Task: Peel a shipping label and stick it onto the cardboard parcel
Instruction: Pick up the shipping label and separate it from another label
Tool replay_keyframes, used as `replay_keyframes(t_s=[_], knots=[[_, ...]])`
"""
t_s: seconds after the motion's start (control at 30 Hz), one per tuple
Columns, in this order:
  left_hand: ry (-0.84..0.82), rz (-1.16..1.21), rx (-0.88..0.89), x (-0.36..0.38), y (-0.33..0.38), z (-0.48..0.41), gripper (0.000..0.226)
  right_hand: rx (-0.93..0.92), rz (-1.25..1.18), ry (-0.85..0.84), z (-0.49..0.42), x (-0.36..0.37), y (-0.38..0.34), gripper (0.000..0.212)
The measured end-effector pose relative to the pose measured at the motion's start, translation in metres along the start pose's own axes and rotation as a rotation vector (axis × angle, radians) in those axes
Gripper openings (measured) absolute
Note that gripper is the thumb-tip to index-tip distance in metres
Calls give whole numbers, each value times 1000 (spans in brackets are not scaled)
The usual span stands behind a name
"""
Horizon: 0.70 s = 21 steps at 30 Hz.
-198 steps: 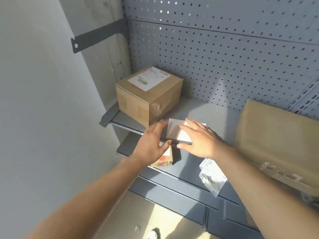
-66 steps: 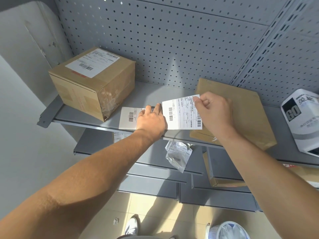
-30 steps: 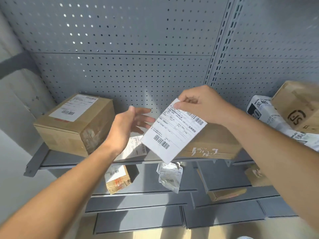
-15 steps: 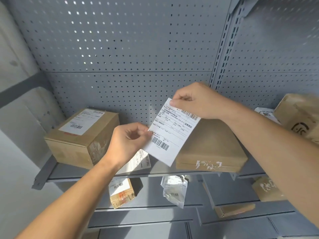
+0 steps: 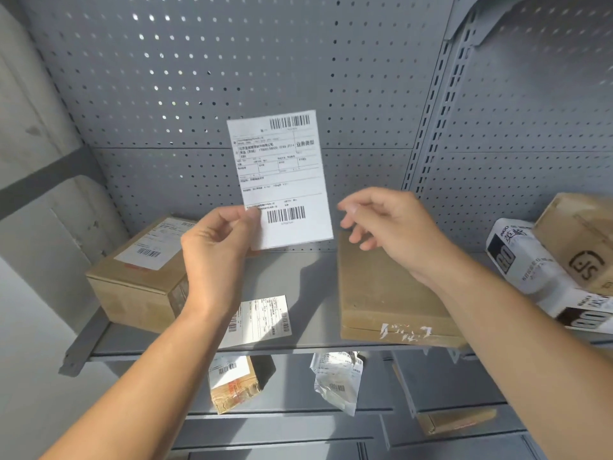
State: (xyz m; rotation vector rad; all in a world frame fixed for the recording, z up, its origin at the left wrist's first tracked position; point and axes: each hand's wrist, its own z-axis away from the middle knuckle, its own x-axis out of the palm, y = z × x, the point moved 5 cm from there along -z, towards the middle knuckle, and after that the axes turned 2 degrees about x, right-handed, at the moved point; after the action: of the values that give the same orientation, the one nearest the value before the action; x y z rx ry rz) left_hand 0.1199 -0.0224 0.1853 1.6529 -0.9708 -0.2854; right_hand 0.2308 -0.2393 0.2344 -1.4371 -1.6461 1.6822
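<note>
My left hand (image 5: 215, 250) pinches the lower left corner of a white shipping label (image 5: 282, 180) and holds it upright in front of the pegboard, print facing me. My right hand (image 5: 388, 227) hovers just right of the label with fingers apart, touching nothing. Below the right hand a flat bare cardboard parcel (image 5: 388, 293) lies on the grey shelf (image 5: 311, 293). A second label sheet (image 5: 262, 318) lies flat on the shelf near its front edge.
A labelled cardboard box (image 5: 139, 280) stands at the shelf's left end. On the right lie a white printed bag (image 5: 534, 270) and a brown box (image 5: 580, 240). A small taped box (image 5: 232, 383) and a crumpled white mailer (image 5: 338, 380) sit on the lower shelf.
The label passed from my right hand to my left and now stands upright. The right hand let go and opened beside it. The view tilted upward.
</note>
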Motion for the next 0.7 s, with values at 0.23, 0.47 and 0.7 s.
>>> replay_keyframes(t_s=[0.23, 0.47, 0.7], knots=[[-9, 11, 75, 9, 17, 0, 12, 3, -187, -72, 21, 14, 2, 12], [-13, 26, 110, 11, 23, -1, 12, -18, -238, -51, 25, 14, -7, 10], [-29, 3, 105, 10, 27, -1, 12, -19, -242, -38, 26, 17, -9, 15]])
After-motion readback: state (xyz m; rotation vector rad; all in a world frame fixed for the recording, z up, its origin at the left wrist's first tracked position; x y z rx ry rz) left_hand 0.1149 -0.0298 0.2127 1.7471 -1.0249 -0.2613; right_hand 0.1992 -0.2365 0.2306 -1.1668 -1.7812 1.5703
